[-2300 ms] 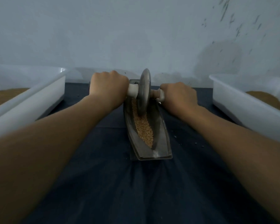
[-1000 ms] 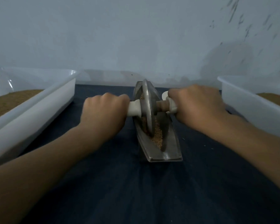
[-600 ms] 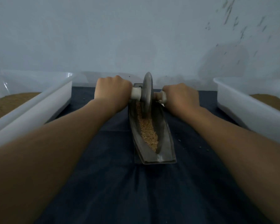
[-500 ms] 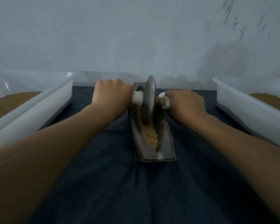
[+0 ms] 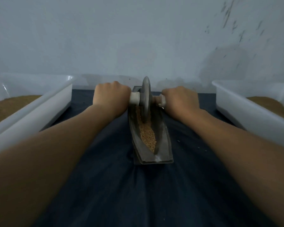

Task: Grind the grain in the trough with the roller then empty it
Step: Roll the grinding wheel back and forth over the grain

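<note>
A narrow dark metal trough (image 5: 164, 145) lies lengthwise on a dark cloth, pointing away from me. Tan grain (image 5: 147, 136) fills its groove along the near half. A grey disc roller (image 5: 146, 97) stands upright in the groove near the far end, with a pale axle handle sticking out on each side. My left hand (image 5: 111, 97) grips the left handle, and my right hand (image 5: 181, 99) grips the right handle. Both arms are stretched forward.
A white plastic tub (image 5: 39, 108) with brown ground material stands at the left, and a second white tub (image 5: 246, 112) with the same stands at the right. A pale wall rises just behind the trough. A few stray grains (image 5: 202, 149) lie on the dark cloth (image 5: 138, 194).
The roller was pulled toward me to mid-trough, pushed to the far end, drawn back slightly, and now sits near the far end again. Both hands kept their grip.
</note>
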`<state>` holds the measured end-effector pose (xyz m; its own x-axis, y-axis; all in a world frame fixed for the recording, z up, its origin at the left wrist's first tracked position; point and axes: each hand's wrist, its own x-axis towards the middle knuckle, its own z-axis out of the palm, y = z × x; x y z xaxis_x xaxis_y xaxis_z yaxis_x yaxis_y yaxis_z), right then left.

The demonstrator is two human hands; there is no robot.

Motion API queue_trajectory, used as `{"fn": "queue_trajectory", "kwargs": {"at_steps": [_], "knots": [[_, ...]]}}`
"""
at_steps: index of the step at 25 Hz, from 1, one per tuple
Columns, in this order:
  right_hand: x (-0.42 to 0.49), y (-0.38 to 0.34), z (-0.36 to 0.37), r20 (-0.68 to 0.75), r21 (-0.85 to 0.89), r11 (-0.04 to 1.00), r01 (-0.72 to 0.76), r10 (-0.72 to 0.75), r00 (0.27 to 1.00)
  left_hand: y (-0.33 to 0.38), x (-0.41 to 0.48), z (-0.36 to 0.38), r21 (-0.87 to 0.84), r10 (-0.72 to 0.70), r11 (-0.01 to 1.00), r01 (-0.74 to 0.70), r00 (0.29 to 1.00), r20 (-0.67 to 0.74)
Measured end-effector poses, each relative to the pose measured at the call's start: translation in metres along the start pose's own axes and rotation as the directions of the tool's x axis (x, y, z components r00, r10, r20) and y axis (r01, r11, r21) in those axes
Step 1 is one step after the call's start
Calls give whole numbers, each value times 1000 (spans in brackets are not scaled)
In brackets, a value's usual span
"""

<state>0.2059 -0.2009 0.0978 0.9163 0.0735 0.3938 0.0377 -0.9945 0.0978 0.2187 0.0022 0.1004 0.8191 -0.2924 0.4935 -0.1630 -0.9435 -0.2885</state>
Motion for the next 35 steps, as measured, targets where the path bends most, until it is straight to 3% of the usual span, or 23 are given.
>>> {"fn": "queue_trajectory", "kwargs": {"at_steps": [4, 6, 10, 14, 16, 18, 20, 22, 24, 26, 28, 32, 35], "knots": [[-57, 21, 0, -309, -181, 972, 150, -201, 930, -11, -55, -5, -8, 125, 991, -131, 964, -237], [-57, 24, 1, -368, -214, 964, 157, -228, 901, -15, -58, -2, -46, 114, 991, -129, 962, -250], [-9, 4, 10, -242, -149, 985, 83, -118, 963, -5, -22, 20, -22, -26, 999, 24, 992, -126], [5, 6, 16, -56, 41, 999, -15, 17, 998, 4, 6, -1, 34, 9, 999, -8, 999, -49], [-23, 15, 14, -170, -11, 998, 61, -62, 984, 0, -15, -6, 53, 77, 996, -72, 992, -100], [-55, 22, 5, -337, -165, 977, 139, -188, 923, -7, -45, -7, 19, 141, 990, -140, 975, -173], [-61, 26, -1, -370, -224, 962, 155, -231, 900, -16, -58, -5, 4, 149, 988, -152, 967, -206], [-48, 20, 5, -295, -234, 964, 126, -194, 936, -12, -53, 5, 3, 78, 997, -79, 982, -174], [-19, 8, 9, -193, -112, 992, 57, -78, 978, -4, -27, 11, 1, 15, 1000, -15, 987, -158], [1, 2, 6, -57, 4, 1000, 5, -5, 998, 0, -2, 6, 15, 18, 1000, -17, 994, -109], [-2, 5, 3, -5, 5, 1000, 19, -19, 1000, 0, 0, 3, 8, 39, 999, -39, 997, -64], [-50, 19, -8, -241, -160, 970, 184, -220, 945, -14, -56, -4, -25, 98, 994, -104, 980, -174], [-58, 17, -10, -318, -199, 970, 140, -199, 927, -18, -58, -7, 6, 132, 991, -134, 970, -202]]}}
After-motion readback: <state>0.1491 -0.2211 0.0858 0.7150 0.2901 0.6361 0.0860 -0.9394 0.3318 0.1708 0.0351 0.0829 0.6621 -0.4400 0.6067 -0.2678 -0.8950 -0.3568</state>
